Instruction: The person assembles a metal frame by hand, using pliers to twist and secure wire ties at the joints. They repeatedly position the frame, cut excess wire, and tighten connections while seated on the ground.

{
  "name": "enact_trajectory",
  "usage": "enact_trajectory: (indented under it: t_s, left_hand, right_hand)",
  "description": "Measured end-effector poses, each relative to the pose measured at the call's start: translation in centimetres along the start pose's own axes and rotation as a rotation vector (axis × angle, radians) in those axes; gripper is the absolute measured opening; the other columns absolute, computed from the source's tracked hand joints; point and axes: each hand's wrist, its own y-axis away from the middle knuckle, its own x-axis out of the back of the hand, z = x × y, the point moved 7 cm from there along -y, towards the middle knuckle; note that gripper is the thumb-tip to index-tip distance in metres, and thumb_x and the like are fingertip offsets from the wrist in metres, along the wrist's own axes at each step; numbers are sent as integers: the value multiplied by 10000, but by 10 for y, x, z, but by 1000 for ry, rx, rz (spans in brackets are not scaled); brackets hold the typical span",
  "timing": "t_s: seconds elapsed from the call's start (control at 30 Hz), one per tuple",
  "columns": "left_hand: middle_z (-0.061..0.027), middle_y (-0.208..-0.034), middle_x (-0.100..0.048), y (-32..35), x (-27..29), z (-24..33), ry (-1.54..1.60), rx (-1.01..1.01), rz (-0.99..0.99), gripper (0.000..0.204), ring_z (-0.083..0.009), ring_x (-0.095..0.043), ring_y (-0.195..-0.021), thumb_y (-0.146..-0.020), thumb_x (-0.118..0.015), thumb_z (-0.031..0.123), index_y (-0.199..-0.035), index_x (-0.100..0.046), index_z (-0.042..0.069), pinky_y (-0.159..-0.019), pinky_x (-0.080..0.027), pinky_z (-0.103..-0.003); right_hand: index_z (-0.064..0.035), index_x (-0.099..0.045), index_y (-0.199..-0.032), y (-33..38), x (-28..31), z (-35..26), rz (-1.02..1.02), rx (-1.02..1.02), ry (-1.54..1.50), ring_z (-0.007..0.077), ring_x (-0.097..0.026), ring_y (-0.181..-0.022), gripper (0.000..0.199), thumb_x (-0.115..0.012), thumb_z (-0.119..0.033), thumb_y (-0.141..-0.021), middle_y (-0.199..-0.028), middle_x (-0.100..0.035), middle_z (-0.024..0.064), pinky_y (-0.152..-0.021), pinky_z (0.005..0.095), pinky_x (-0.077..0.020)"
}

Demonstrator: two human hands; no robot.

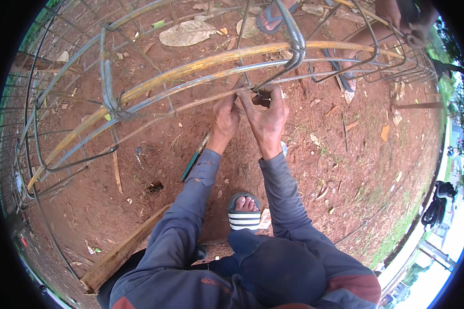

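A long rebar cage (201, 64) of rusty and grey steel bars with bent stirrups crosses in front of me. Both my hands meet at its nearest thin bar (193, 104), where the leg of a stirrup (269, 77) comes down. My left hand (226, 119) is closed at this joint, its fingertips pressed against the bar. Beside it, my right hand (269, 119) has its fingers curled and pinched just below the stirrup. A small dark bit shows between those fingers, too small to name. Twisted wire ties (117, 110) bind bars and stirrups further left.
A co-worker's hands (410, 36) are at the cage at the upper right, with sandalled feet (274, 19) beyond the bars. A wooden plank (121, 250) lies at lower left. A green-handled tool (193, 160) rests on the red soil near my left forearm. Dry leaves (187, 33) lie around.
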Motion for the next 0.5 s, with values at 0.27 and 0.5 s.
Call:
enact_trajectory:
  t_s: [0.27, 0.5]
  left_hand:
    - [-254, -1025, -707, 0, 2, 10, -91, -55, 79, 562, -436, -701, -908, -814, -532, -115, -1325, -676, 72, -735, -553, -488]
    - [-243, -961, -722, 26, -19, 12, -61, 231, -91, 431, -359, -752, -849, -904, -650, 162, -1322, -659, 57, -680, -546, -442]
  right_hand:
    - [21, -623, -812, -9, -1, -10, 44, -197, 132, 259, -680, -614, 421, -879, -312, -825, -704, -693, 157, -591, 382, -523]
    - [21, -619, -760, -13, -5, -7, 105, -160, 111, 289, -678, -589, 350, -866, -219, -821, -691, -695, 177, -576, 396, -518]
